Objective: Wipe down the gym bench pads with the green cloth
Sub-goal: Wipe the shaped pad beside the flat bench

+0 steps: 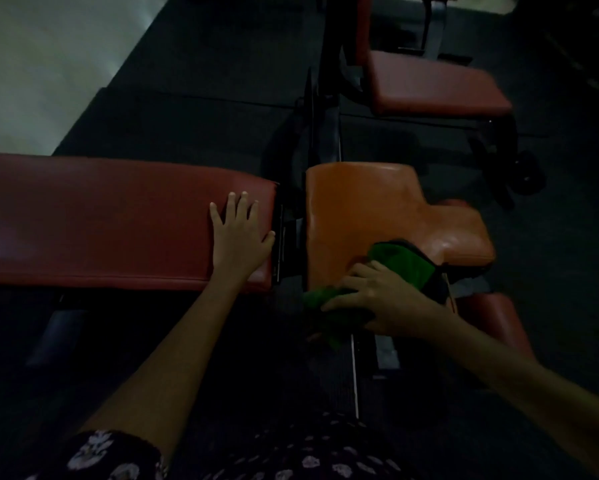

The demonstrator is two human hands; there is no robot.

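A long red bench pad [100, 220] runs across the left of the view. Right of it, past a dark metal gap, sits an orange seat pad [367, 206]. My left hand [239, 237] lies flat with spread fingers on the red pad's right end. My right hand [374, 299] grips the green cloth [402, 265] at the orange pad's near edge. Part of the cloth hangs down below my fingers.
A second bench with a red seat pad [433, 84] stands at the back right on the dark floor. A black metal frame [320, 126] runs between the two pads. A small red roller pad [492, 317] sits low at the right. A pale wall [31, 64] fills the upper left.
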